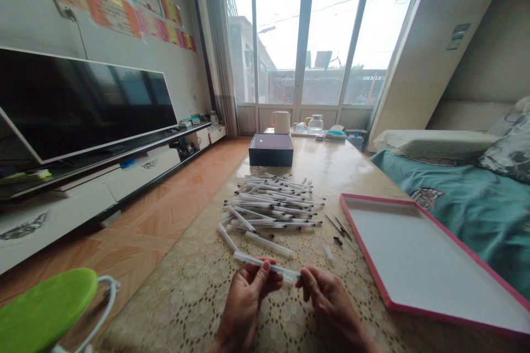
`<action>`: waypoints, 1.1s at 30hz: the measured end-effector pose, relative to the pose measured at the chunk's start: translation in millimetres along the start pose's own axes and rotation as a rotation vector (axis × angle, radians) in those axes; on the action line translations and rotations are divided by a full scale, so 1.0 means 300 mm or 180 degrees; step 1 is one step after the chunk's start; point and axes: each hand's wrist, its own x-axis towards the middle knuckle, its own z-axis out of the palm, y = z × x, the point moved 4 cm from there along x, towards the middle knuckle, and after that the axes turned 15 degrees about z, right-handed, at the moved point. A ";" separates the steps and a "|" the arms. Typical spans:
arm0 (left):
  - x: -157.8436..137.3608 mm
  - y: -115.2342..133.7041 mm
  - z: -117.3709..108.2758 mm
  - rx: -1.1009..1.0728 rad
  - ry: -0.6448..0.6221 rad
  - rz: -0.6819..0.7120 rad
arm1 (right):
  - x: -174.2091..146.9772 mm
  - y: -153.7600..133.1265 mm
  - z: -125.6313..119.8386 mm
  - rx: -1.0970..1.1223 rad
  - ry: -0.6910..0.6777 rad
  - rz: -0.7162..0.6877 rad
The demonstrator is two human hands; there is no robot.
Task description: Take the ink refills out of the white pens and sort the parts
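Note:
My left hand (252, 289) is closed around the barrel of a white translucent pen (285, 271), held level above the table's front part. At the pen's right end, the fingers of my right hand (321, 287) pinch the tip, which they partly hide. Just beyond the hands lies a big pile of similar white pens (275, 204) with dark ends. One loose pen (269, 244) lies at the pile's near edge. To the right of the pile are thin dark refills (334, 224), small black pieces (338, 240) and a clear cap-like piece (328, 252).
A shallow white tray with a pink rim (364, 251) stands at the right on the patterned table (186, 287). Behind the pile is a dark blue box (271, 156). Farther back stand a glass jug (316, 123) and a beige kettle (281, 121). A green stool (49, 309) is at lower left.

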 end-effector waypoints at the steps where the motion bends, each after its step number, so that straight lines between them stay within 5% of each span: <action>1: 0.001 -0.001 0.000 0.0009 -0.0002 -0.0002 | 0.000 0.000 0.002 -0.0014 -0.0024 -0.0028; 33: 0.013 -0.013 -0.010 -0.0120 0.0021 0.0001 | -0.001 -0.003 0.006 0.0161 -0.0021 -0.0076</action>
